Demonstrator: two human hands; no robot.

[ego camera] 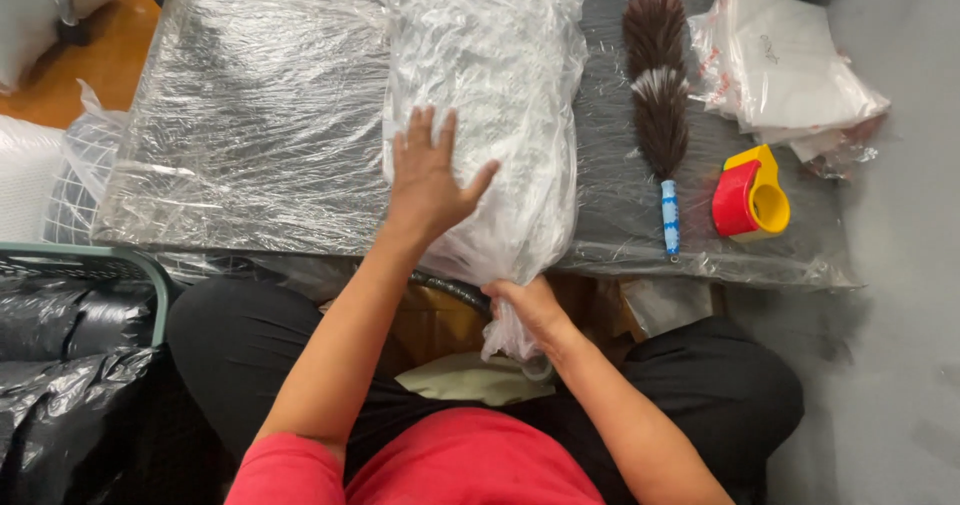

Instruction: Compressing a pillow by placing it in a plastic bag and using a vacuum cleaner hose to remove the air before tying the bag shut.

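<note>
Left hand (pixel 428 180) lies flat with fingers spread, pressing the clear plastic bag of white fabric (pixel 490 85) onto the film-wrapped table (pixel 250 115); right hand (pixel 528 305) is clenched around the bag's gathered open end at 6 o'clock, hanging off the near table edge. Judgement: keep the palm pressing toward 6 o'clock so air leaves before the neck is tightened. Feather duster (pixel 658 85) lies at 2 o'clock, red-and-yellow tape dispenser (pixel 750 197) at 3 o'clock, both apart from the bag.
</note>
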